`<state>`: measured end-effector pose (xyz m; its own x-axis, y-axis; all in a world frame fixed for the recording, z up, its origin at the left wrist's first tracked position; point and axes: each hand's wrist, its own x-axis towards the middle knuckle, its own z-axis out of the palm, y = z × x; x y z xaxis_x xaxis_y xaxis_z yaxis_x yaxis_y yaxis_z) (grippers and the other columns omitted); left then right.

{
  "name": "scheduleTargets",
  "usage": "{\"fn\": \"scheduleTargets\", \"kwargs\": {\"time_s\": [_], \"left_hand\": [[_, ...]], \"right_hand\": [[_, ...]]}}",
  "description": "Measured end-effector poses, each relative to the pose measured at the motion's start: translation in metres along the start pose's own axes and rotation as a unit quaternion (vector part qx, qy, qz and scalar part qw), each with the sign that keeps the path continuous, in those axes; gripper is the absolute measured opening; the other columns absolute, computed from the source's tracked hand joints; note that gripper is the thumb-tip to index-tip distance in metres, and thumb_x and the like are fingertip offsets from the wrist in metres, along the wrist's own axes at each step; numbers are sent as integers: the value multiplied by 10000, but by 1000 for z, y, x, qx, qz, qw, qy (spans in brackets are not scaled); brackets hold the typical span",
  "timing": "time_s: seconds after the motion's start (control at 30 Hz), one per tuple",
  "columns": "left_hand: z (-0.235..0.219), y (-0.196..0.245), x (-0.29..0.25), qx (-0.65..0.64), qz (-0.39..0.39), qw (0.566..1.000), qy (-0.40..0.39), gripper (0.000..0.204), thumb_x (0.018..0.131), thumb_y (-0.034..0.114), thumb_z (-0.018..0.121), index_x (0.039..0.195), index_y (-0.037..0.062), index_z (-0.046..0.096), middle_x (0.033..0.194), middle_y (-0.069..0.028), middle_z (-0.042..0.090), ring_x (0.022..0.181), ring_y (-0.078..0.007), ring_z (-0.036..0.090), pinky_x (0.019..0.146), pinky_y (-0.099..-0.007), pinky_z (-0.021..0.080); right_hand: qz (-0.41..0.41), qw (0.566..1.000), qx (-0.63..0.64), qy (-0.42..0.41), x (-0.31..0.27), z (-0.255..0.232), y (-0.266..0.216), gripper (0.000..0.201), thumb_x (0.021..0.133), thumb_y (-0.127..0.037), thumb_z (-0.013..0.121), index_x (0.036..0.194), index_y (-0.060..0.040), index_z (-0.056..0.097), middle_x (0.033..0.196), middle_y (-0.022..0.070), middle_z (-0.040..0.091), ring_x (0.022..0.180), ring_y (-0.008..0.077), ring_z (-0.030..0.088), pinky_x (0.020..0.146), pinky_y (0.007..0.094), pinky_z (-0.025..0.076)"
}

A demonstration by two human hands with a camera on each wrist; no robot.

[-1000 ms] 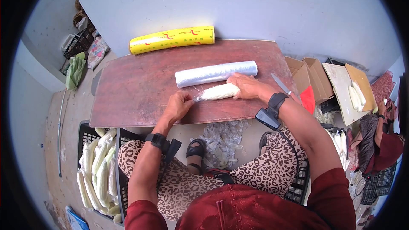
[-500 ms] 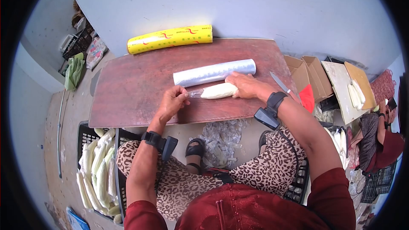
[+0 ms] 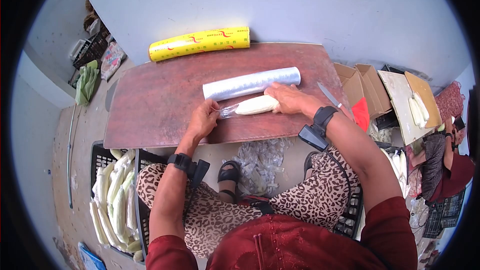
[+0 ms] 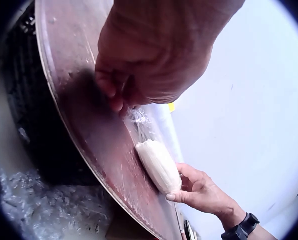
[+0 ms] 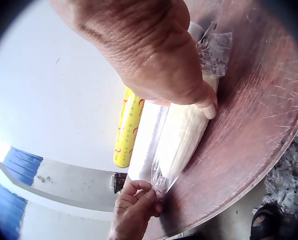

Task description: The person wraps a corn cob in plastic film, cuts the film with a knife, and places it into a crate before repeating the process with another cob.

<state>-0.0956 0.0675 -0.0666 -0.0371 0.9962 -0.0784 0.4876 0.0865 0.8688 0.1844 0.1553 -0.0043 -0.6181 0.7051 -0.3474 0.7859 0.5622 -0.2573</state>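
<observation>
A pale ear of corn in its husk (image 3: 256, 105) lies on the reddish-brown table (image 3: 145, 105), partly wrapped in clear cling film. My right hand (image 3: 292, 99) grips its right end, thumb on the near side in the right wrist view. From the other end a twisted tail of cling film (image 3: 228, 111) stretches out, and my left hand (image 3: 203, 120) pinches its tip. More loose film (image 5: 215, 52) sticks out past my right hand. Just behind the corn lies a white roll of cling film (image 3: 250, 84).
A yellow printed roll (image 3: 200, 44) stands along the table's back edge. To the right lies a knife (image 3: 329, 95). Husked corn fills a black crate (image 3: 117, 200) at lower left. Film scraps (image 3: 260, 162) litter the floor. Another person (image 3: 450, 170) sits at far right.
My left hand has moved slightly left and back, drawing the film tail out longer from the corn. My right hand stays on the corn's right end.
</observation>
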Motion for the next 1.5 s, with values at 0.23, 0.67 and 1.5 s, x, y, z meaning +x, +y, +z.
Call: {"fn": "scheduleTargets", "kwargs": {"time_s": [0.23,0.67,1.5], "left_hand": [[-2,-3,2,2,-7,999,-34,83,929,73,564,984,13,577,785,-36,617,617,-97,550,554,-232,455],[-9,16,-8,-74,-84,989,-100,133,977,119,503,965,-3,556,882,-111,639,667,-181,680,535,-269,542],[-8,17,-11,-133,-48,990,-16,132,989,141,493,910,40,525,737,-40,598,483,-125,576,425,-262,424]], "right_hand": [[-5,1000,4,-4,-1,-2,-2,603,805,-174,738,1333,-113,452,1402,135,404,1371,335,340,1090,632,281],[-6,1000,-11,-10,0,-2,-3,618,814,-142,720,1359,-109,432,1435,145,386,1378,338,335,1099,631,270],[-9,1000,-18,11,3,4,-2,529,821,-137,713,1290,-113,469,1328,126,438,1332,344,383,1102,634,261]]}}
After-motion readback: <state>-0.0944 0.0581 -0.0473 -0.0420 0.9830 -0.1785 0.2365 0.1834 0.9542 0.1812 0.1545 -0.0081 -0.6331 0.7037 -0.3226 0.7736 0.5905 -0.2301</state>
